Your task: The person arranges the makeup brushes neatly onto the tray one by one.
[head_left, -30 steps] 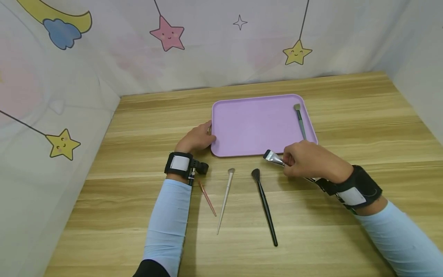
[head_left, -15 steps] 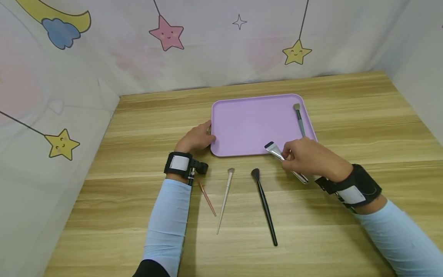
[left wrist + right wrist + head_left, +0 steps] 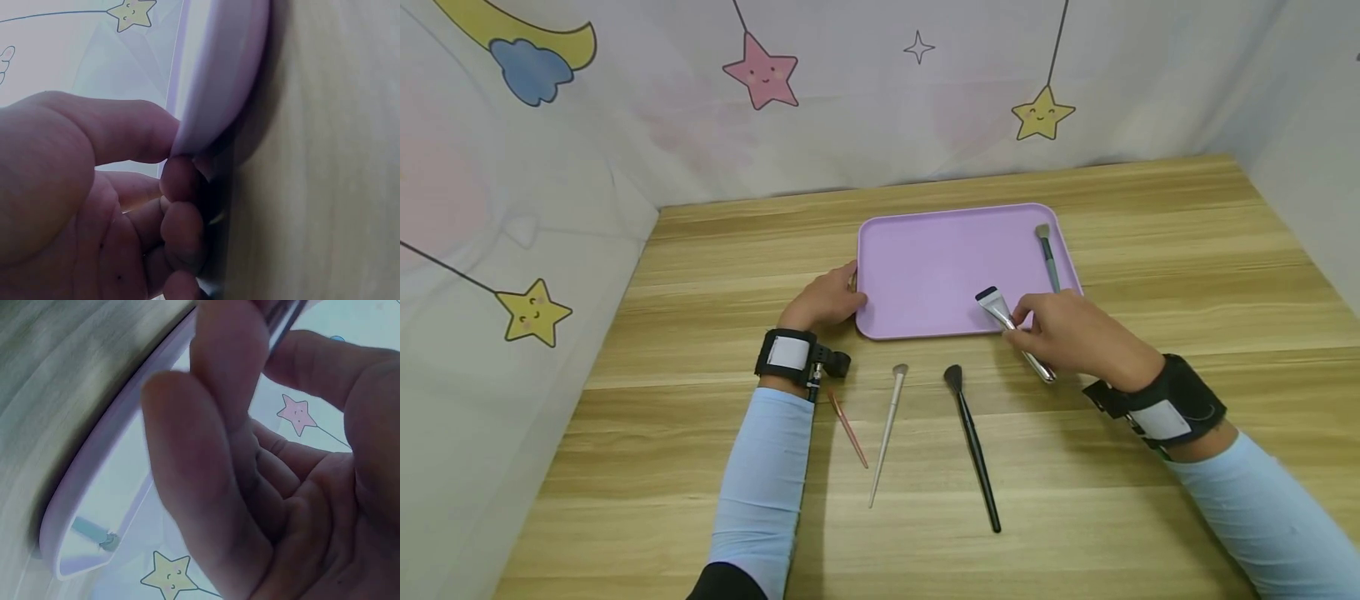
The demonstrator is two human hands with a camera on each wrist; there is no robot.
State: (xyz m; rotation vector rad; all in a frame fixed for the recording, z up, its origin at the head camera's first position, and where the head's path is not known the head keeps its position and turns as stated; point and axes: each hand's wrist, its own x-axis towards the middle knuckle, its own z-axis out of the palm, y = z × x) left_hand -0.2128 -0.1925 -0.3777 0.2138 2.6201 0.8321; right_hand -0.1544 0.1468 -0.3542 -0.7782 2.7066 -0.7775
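In the head view my left hand [image 3: 822, 300] holds the left edge of a purple tray [image 3: 928, 271]. The left wrist view has the thumb on the rim and the fingers curled beneath. Over the tray's front edge, my right hand [image 3: 1067, 331] pinches a silver makeup brush [image 3: 997, 308] with a flat dark tip between thumb and fingers. Its bristles point up-left over the tray, its handle slants toward me. A grey-green makeup brush [image 3: 1050, 260] lies along the tray's right side, its lower end hidden behind my right hand.
On the wooden table [image 3: 700, 467], in front of the tray, lie a pink slim brush [image 3: 850, 431], a white-handled brush [image 3: 888, 433] and a long black brush [image 3: 976, 450]. A pale cloth backdrop [image 3: 880, 125] with printed stars stands behind the table.
The silver brush has turned in my right hand's fingers, its handle swinging out from under the hand and its tip rising over the tray. My left hand has stayed put.
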